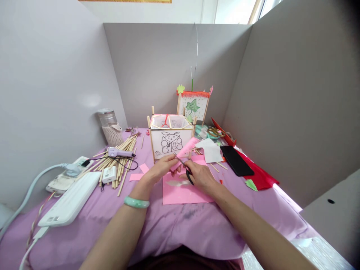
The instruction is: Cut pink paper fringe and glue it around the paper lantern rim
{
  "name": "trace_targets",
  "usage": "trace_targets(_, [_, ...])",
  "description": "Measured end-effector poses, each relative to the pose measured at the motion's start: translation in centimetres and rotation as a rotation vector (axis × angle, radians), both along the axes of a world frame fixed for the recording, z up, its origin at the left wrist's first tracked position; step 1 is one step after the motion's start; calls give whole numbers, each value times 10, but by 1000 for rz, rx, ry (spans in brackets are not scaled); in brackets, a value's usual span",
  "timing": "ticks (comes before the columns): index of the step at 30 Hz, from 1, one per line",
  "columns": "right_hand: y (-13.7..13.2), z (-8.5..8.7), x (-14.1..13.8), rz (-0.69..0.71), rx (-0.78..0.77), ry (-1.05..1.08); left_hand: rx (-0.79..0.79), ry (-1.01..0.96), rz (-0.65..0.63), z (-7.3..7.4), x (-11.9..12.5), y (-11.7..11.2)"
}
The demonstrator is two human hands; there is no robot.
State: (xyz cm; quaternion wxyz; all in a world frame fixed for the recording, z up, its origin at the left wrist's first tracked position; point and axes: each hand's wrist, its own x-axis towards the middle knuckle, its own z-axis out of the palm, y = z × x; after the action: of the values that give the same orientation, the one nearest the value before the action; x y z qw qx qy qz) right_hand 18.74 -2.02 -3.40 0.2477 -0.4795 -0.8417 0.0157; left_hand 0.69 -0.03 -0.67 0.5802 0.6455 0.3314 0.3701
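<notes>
My left hand (pixel 161 168), with a green bangle on its wrist, pinches the near end of a pink paper strip (pixel 188 148) that slants up to the right. My right hand (pixel 201 175) grips black-handled scissors (pixel 186 170), and their blades meet the strip near my left fingers. Both hands hover over a pink paper sheet (pixel 182 191) lying on the purple cloth (pixel 174 225). Just behind them stands a small stick-framed lantern (pixel 170 138) with a rabbit drawing on its front panel.
A second lantern (pixel 193 105) with a green leaf stands at the back. Wooden sticks (pixel 120 161), a purple glue gun (pixel 119 152), a power strip (pixel 70 202) and a jar (pixel 109 125) lie left. A black phone (pixel 236 160), red paper (pixel 260 174) and white paper (pixel 210 150) lie right. Grey partition walls enclose the desk.
</notes>
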Motion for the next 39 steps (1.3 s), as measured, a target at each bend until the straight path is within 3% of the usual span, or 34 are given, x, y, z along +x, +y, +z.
trace_targets(22, [3, 0, 2, 3, 25, 5, 28, 45, 23, -2, -3, 3])
trace_targets(39, [0, 0, 4, 63, 9, 33, 42, -60, 120, -2, -2, 4])
